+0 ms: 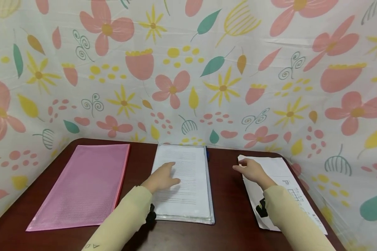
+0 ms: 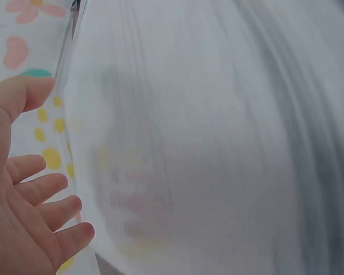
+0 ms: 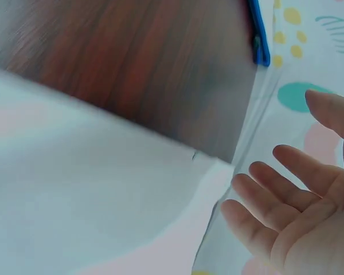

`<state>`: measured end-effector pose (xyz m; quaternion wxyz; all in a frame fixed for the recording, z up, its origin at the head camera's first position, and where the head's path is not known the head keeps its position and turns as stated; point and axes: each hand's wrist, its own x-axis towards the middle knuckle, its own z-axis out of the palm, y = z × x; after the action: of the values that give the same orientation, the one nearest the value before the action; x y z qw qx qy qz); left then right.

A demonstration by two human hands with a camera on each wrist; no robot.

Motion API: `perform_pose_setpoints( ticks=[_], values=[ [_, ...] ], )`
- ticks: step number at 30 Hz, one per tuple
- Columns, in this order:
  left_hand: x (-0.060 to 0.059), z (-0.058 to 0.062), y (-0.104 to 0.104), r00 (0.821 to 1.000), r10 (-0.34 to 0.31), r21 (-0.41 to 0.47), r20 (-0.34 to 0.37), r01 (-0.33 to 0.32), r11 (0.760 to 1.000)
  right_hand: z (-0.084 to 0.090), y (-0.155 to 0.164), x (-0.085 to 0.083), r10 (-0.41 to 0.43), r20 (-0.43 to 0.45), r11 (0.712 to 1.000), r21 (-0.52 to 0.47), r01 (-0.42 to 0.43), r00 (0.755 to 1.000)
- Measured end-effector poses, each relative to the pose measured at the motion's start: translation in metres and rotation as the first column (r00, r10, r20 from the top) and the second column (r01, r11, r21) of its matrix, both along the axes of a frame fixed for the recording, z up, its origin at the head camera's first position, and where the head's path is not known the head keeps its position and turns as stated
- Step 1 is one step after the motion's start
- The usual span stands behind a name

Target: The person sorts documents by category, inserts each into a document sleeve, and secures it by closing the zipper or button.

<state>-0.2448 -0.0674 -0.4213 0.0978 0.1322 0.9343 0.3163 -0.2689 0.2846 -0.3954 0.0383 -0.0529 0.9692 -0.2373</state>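
In the head view, a clear zip folder (image 1: 182,209) with a printed sheet in it lies at the middle of the table. My left hand (image 1: 161,177) is over this folder, fingers loosely spread and holding nothing. My right hand (image 1: 251,170) is above the far left part of some white papers (image 1: 274,195) on the right, its fingers loosely bent and nothing in them. The left wrist view shows the left hand (image 2: 31,195) beside the blurred folder (image 2: 189,143). In the right wrist view the right hand (image 3: 298,200) appears near the papers' corner (image 3: 120,177).
A pink mesh zip folder (image 1: 84,184) lies on the left of the dark wooden table (image 1: 229,209). A blue object (image 1: 208,155) sits by the clear folder's far right corner. A flower-patterned cloth (image 1: 188,87) hangs behind and at the sides.
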Motion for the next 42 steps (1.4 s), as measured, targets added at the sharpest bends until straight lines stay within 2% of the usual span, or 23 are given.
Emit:
perform_pose_setpoints(
  ticks=[7,17,26,35,42],
  values=[
    [-0.001,-0.001,-0.024,0.998,0.041,-0.049,-0.052,-0.043,0.998,0.0,0.02,0.014,0.014,0.004,0.999,0.042,-0.014,1.0],
    [0.001,0.0,-0.059,0.991,0.131,-0.054,-0.013,-0.132,0.99,-0.008,0.052,0.033,-0.022,0.031,0.998,0.055,0.02,0.999],
    [0.002,0.0,-0.085,0.985,0.17,-0.13,-0.011,-0.17,0.977,-0.011,0.08,0.047,-0.076,0.06,0.994,0.086,0.071,0.995],
    [0.007,0.005,-0.11,0.975,0.22,-0.228,0.005,-0.213,0.95,-0.011,0.114,0.058,-0.118,0.069,0.984,0.143,0.108,0.991],
    [0.01,0.002,-0.123,0.967,0.254,-0.301,-0.014,-0.246,0.921,-0.02,0.134,0.063,-0.204,0.102,0.97,0.158,0.187,0.974]
  ],
)
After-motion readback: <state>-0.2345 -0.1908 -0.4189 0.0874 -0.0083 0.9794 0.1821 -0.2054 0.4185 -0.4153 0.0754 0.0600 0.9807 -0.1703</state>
